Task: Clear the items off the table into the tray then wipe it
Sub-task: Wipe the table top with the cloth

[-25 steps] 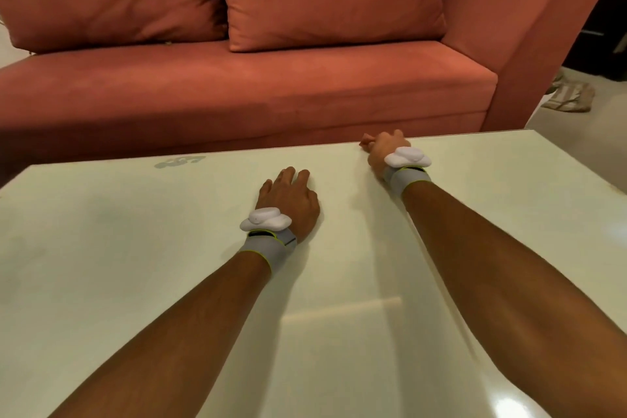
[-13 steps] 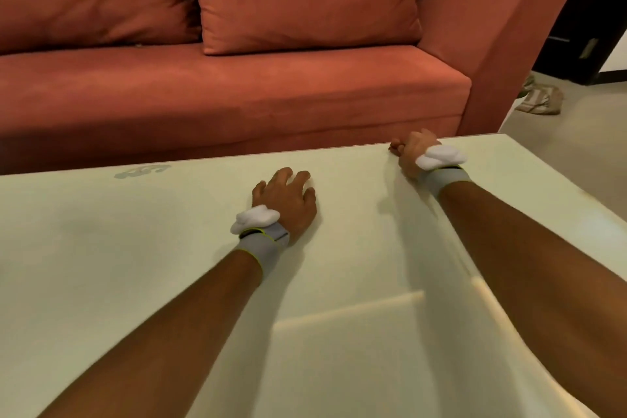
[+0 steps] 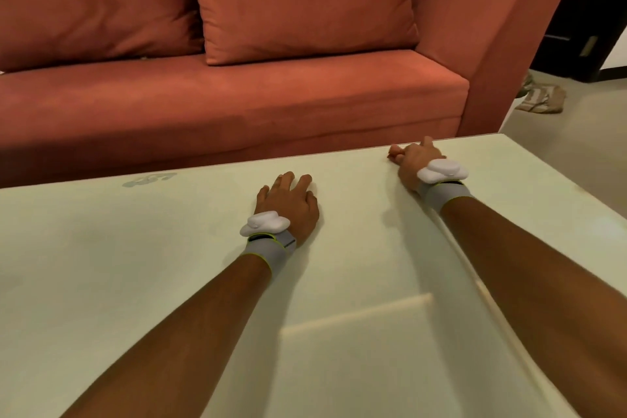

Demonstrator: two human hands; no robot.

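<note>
Table [image 3: 135,265] edge, seemingly under right hand [image 3: 412,159]

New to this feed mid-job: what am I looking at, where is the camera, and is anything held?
No machine: one head-worn camera looks down at a person's two bare hands. The left hand lies palm down on the pale green glossy table; the right hand sits at its far edge, fingers curled; whether it holds anything is hidden. Each wrist wears a grey band with a white plastic device. A faint grey mark shows on the tabletop. Behind stands a rust-red fabric sofa.
</note>
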